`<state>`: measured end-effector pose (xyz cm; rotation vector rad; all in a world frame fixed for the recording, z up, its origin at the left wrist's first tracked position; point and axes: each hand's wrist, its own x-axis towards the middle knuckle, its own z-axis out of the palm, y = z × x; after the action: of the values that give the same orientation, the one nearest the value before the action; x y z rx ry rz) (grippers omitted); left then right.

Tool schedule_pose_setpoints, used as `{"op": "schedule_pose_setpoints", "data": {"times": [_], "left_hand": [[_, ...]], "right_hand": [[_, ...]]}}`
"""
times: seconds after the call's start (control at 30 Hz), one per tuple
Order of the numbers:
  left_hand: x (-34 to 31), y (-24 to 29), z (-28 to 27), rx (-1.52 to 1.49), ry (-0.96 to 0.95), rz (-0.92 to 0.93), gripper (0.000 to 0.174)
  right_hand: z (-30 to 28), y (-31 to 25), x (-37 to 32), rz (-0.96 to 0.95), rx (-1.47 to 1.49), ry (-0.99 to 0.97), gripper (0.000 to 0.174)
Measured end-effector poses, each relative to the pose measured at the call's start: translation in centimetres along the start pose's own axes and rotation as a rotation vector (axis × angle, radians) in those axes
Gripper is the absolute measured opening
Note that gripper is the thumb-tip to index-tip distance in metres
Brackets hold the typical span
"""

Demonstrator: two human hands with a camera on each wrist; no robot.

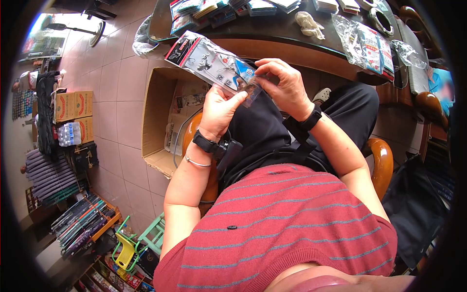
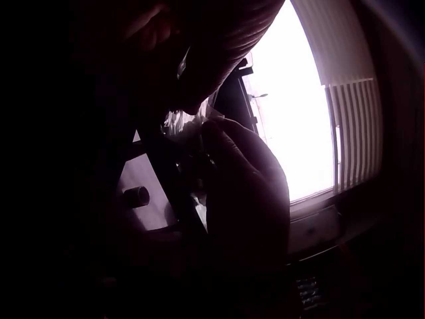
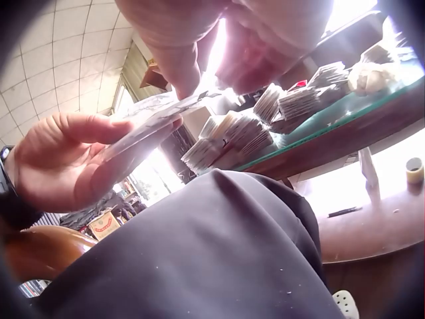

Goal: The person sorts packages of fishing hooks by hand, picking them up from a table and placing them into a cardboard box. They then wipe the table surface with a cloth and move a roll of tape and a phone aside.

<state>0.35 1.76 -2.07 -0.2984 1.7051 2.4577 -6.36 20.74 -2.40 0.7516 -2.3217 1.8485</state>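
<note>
A clear plastic packet (image 1: pixel 206 61) with a black and red header and a blue patch is held up over the lap in the head view. Small dark items show inside its near end. My left hand (image 1: pixel 219 108) grips the packet from below, thumb on top. At the end away from the header, my right hand (image 1: pixel 287 83) pinches the plastic edge between thumb and fingers. The right wrist view has the packet (image 3: pixel 143 129) side-on, between the left hand (image 3: pixel 70 156) and the right hand (image 3: pixel 232 40) above. The left wrist view is very dark.
An open cardboard box (image 1: pixel 153 109) with packets inside stands left of the knees. Ahead is a dark glass-topped table (image 1: pixel 272 31) bearing stacked packets (image 1: pixel 214 7), a pale bundle (image 1: pixel 309 25) and plastic-wrapped packs (image 1: pixel 372 48). A wooden chair arm (image 1: pixel 381 163) flanks the body.
</note>
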Motion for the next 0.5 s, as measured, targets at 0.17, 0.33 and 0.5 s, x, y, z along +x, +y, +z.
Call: {"op": "schedule_pose_setpoints", "data": {"times": [0.17,0.33,0.5], "left_hand": [[0.2,-0.2,0.0,0.032,-0.009,0.021,0.035],[-0.1,0.2,0.2,0.059,-0.01,0.032,0.033],[-0.2,0.1,0.4,0.093,-0.008,0.071,0.032]], "right_hand": [[0.0,-1.1,0.2,-0.033,-0.147,0.077,0.024],[-0.3,-1.7,0.6,0.063,-0.123,0.02,0.022],[-0.2,-1.5,0.8,0.089,-0.114,-0.027,0.015]]}}
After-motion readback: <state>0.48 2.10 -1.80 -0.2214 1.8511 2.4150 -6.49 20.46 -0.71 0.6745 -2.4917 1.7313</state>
